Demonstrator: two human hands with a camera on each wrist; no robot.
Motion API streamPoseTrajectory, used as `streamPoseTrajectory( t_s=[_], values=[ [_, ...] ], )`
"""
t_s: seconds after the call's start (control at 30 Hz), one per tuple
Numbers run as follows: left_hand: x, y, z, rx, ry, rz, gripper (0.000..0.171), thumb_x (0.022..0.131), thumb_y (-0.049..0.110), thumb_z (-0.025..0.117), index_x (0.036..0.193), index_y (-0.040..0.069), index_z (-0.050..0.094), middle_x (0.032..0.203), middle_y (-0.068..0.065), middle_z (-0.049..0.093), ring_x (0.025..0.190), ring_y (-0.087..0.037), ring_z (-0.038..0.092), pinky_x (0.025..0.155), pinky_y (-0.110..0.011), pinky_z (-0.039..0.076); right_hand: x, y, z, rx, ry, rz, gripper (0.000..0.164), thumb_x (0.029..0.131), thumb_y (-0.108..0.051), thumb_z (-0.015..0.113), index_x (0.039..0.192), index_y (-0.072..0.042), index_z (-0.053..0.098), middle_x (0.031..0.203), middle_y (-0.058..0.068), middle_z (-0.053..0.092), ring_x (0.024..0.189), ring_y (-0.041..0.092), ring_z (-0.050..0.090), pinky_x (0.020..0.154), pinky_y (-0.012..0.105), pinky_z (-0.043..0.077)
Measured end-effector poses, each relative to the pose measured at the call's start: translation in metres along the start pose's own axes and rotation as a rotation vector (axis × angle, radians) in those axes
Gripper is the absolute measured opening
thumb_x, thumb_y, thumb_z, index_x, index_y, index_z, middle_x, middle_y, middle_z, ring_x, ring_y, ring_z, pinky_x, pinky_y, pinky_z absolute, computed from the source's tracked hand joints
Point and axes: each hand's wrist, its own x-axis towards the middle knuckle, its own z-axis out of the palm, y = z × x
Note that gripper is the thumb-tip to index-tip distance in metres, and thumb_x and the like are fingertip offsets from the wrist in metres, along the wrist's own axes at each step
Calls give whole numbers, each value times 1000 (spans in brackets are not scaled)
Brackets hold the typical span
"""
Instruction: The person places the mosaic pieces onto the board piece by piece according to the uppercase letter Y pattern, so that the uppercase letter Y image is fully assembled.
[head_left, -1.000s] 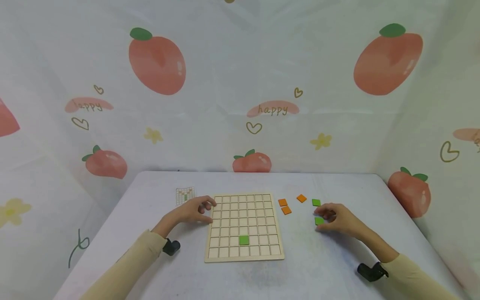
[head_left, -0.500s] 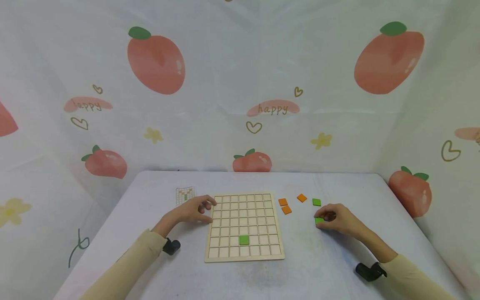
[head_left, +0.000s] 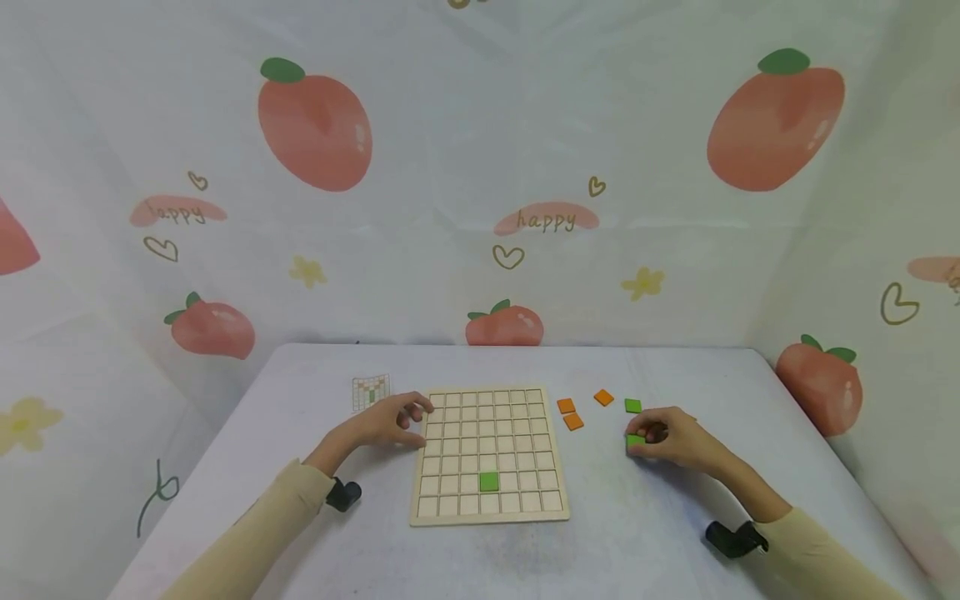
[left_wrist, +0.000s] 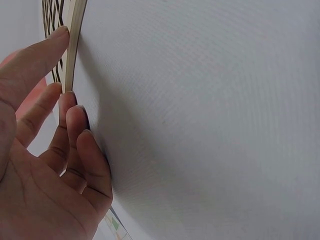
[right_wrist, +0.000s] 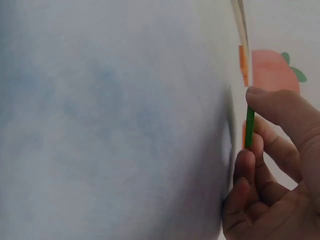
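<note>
A pale wooden grid board [head_left: 489, 522] lies flat on the table, with one green square tile [head_left: 489, 482] in a cell of its second row from the front. My left hand [head_left: 386, 419] rests at the board's left side, thumb and fingertips touching the edge; the left wrist view shows that wooden edge [left_wrist: 74, 45] up close. To the right of the board, my right hand [head_left: 678, 437] pinches a second green tile [head_left: 635, 441] between thumb and fingers. In the right wrist view this tile [right_wrist: 250, 125] stands edge-on between the thumb and the fingertips.
Another green tile [head_left: 633, 406] lies just beyond my right hand. Three orange tiles, among them one [head_left: 603, 397] set apart, lie between it and the board. A small printed grid card [head_left: 371, 392] is behind my left hand. A patterned cloth hangs behind the table.
The right hand's fingers have closed on the green tile and drawn it slightly left. The left hand stays at the board's edge.
</note>
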Motion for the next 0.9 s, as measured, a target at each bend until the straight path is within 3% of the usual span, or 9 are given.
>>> streamPoseTrajectory(
  t_s=[0.27, 0.6, 0.9],
  values=[
    [-1, 2, 0, -3, 2, -16, 52, 82, 15, 86, 127, 6, 61, 101, -2, 57, 85, -19, 51, 74, -34, 44, 5, -6, 1, 52, -33, -109, 21, 84, -7, 84, 100, -4, 71, 88, 1, 63, 75, 13, 58, 67, 26, 50],
    [-2, -1, 1, 3, 4, -22, 51, 82, 16, 86, 126, 7, 61, 101, -2, 57, 85, -19, 52, 75, -34, 44, 16, -18, 13, 165, -91, -96, 21, 84, -1, 81, 102, 1, 70, 97, 11, 65, 70, 12, 59, 63, 26, 50],
    [-1, 1, 0, -7, 5, -36, 52, 82, 15, 86, 127, 8, 62, 102, -2, 57, 86, -20, 52, 75, -36, 45, 33, -36, 38, 145, -124, -104, 20, 85, -10, 82, 102, -7, 71, 94, 3, 65, 74, 17, 60, 67, 28, 51]
  ],
)
